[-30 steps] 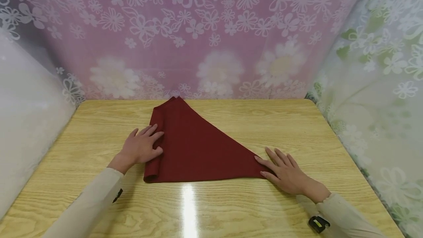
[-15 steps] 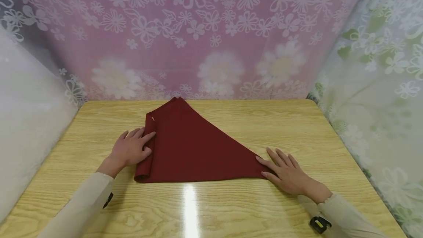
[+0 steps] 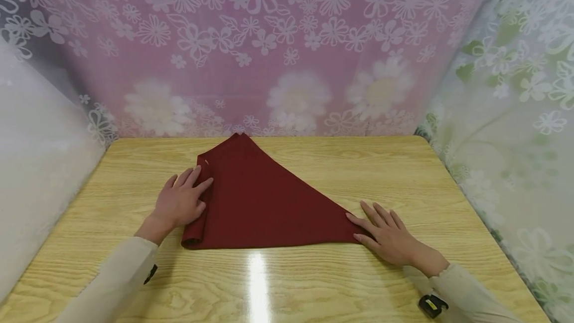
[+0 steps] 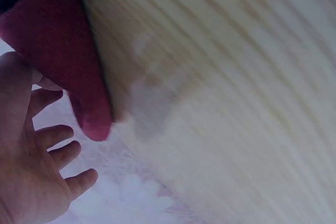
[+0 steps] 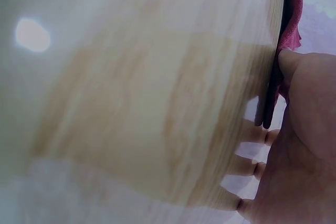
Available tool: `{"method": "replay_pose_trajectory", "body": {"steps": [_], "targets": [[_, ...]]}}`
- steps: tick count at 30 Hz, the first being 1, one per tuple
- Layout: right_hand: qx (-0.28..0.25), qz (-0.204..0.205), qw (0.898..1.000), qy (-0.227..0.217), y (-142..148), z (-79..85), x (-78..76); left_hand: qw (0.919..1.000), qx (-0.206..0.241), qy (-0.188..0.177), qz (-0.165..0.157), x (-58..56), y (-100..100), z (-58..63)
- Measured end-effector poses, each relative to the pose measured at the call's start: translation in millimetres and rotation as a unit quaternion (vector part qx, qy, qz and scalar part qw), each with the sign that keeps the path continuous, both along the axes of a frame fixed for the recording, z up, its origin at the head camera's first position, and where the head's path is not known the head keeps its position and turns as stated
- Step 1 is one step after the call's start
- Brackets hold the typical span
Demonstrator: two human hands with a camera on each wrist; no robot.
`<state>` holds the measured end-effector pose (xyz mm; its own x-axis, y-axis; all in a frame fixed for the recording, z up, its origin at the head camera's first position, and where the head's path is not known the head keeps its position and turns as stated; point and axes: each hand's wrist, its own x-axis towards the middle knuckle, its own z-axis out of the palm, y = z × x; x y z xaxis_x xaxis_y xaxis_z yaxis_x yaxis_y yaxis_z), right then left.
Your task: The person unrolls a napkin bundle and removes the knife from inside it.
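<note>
A dark red cloth [image 3: 264, 198] lies spread on the wooden table, narrowing to a corner at the right. Its left edge is curled into a loose roll [image 3: 194, 233], whose hollow end faces the person. My left hand [image 3: 179, 203] rests on that roll with fingers spread. In the left wrist view, the red roll [image 4: 58, 40] stands beside the thumb and fingers of the left hand [image 4: 31, 166]. At the cloth's right corner, my right hand [image 3: 390, 236] lies flat, thumb and index finger on the fabric and the other fingers on the table.
The wooden table [image 3: 341, 283] has a pale light reflection near its front. A pink floral curtain [image 3: 287, 54] hangs along the back edge. Another floral curtain [image 3: 515, 138] borders the right side, and a whitish sheet [image 3: 40, 163] the left.
My left hand and the rolled left edge have shifted to the left, mostly in the first half second, widening the flat part of the cloth. The right hand stays in place.
</note>
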<state>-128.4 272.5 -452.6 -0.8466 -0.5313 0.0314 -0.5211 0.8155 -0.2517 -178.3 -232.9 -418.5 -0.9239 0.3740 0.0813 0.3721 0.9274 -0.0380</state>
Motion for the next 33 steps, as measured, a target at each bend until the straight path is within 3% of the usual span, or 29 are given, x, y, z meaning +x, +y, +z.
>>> {"method": "replay_pose_trajectory", "body": {"steps": [4,10,22,33], "targets": [[-0.007,-0.001,1.0,0.004,-0.2,-1.1,0.3,0.9995,-0.002,0.025,-0.018,-0.6,11.8,1.6],[0.005,-0.002,1.0,0.0,-0.1,-1.0,0.5,0.9996,-0.008,0.016,-0.021,-1.9,20.4,-2.6],[0.031,-0.014,0.999,-0.026,-3.3,7.2,1.6,0.9995,-0.009,0.017,-0.023,0.4,15.4,-10.8],[0.01,-0.004,1.0,-0.008,2.7,-5.3,-2.9,0.9998,-0.004,-0.02,-0.003,2.2,7.8,-13.2]]}}
